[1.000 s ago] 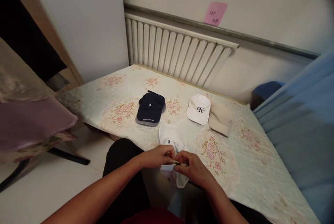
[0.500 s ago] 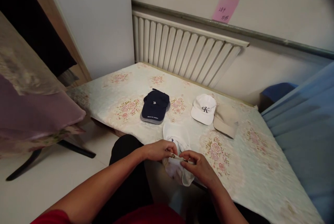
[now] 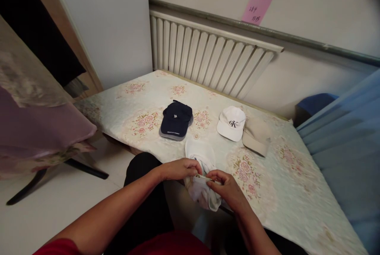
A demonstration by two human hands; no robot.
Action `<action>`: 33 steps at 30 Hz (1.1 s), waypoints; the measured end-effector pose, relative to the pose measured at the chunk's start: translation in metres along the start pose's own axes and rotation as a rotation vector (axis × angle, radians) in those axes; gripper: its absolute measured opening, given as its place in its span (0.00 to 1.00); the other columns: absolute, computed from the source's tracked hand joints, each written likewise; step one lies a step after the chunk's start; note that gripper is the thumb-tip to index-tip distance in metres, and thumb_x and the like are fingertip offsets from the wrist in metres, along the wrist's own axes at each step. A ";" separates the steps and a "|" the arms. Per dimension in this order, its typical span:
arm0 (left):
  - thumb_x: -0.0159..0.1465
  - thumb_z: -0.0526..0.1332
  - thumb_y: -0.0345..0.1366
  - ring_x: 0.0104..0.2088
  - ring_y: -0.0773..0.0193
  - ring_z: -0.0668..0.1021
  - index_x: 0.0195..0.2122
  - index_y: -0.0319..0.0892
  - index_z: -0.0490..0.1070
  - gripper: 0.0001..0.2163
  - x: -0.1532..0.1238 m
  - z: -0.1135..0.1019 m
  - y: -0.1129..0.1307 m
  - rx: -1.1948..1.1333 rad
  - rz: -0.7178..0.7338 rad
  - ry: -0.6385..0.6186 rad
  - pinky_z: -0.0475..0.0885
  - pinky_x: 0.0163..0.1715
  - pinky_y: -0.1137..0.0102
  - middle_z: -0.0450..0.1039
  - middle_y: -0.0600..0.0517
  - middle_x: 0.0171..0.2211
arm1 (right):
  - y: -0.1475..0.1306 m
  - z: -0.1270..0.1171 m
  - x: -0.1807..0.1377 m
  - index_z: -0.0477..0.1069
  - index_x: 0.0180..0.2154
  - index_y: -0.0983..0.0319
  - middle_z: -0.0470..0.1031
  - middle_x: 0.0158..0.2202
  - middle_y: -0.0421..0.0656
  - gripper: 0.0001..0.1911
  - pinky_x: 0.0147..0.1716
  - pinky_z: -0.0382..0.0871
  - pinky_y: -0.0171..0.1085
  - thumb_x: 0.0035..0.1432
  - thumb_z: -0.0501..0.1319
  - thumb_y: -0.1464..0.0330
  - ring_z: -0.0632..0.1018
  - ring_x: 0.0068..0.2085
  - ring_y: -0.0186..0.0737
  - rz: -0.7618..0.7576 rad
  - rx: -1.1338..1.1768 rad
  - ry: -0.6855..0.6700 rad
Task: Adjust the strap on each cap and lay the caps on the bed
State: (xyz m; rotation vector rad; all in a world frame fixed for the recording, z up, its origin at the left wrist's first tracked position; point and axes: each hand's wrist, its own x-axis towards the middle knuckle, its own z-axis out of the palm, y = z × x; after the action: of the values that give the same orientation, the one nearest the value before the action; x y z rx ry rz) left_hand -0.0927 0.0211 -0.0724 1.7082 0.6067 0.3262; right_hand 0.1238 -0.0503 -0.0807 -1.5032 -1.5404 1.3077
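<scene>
At the near edge of the bed, both hands work on a white baseball cap (image 3: 200,150), whose brim points away from me and lies on the sheet. My left hand (image 3: 184,168) pinches one side of its back strap. The other side of the strap is between the thumb and fingers of my right hand (image 3: 224,185). A small metal piece shows near the left fingertips. Further off lies a navy cap (image 3: 175,118) with a white emblem. To the right, a white cap with black letters (image 3: 231,123) touches a beige cap (image 3: 255,134).
The flower-patterned sheet (image 3: 166,88) covers the bed. Behind it a white radiator (image 3: 208,51) runs along the wall, with a pink note (image 3: 257,9) above. A blue curtain (image 3: 347,152) hangs at the right, and draped cloths (image 3: 44,124) stand at the left.
The strap ends have come closer together, my right hand having shifted slightly left and inward. Both hands keep their pinch on the cap's strap. The other caps have stayed put.
</scene>
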 end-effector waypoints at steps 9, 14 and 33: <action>0.50 0.62 0.31 0.30 0.68 0.72 0.40 0.42 0.71 0.14 0.004 0.005 -0.008 -0.065 -0.072 -0.013 0.65 0.30 0.74 0.71 0.56 0.31 | 0.000 0.001 0.001 0.73 0.34 0.62 0.74 0.27 0.39 0.11 0.28 0.61 0.34 0.47 0.65 0.63 0.71 0.28 0.35 0.025 0.102 -0.011; 0.50 0.61 0.30 0.31 0.68 0.72 0.40 0.42 0.71 0.14 0.003 0.005 -0.007 -0.060 -0.070 -0.011 0.65 0.30 0.74 0.70 0.56 0.31 | 0.002 0.002 0.001 0.74 0.34 0.62 0.74 0.28 0.39 0.12 0.28 0.62 0.34 0.47 0.65 0.62 0.72 0.28 0.34 0.030 0.115 -0.017; 0.50 0.61 0.31 0.30 0.68 0.71 0.40 0.43 0.70 0.14 0.004 0.006 -0.010 -0.072 -0.074 -0.009 0.65 0.32 0.74 0.70 0.56 0.31 | -0.003 0.006 0.002 0.73 0.32 0.62 0.74 0.26 0.39 0.13 0.26 0.62 0.33 0.45 0.67 0.62 0.71 0.26 0.34 0.037 0.183 -0.013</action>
State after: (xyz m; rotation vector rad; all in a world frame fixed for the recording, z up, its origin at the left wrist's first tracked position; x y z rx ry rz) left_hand -0.0880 0.0195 -0.0841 1.6131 0.6427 0.2843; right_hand 0.1170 -0.0497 -0.0798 -1.4165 -1.3662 1.4409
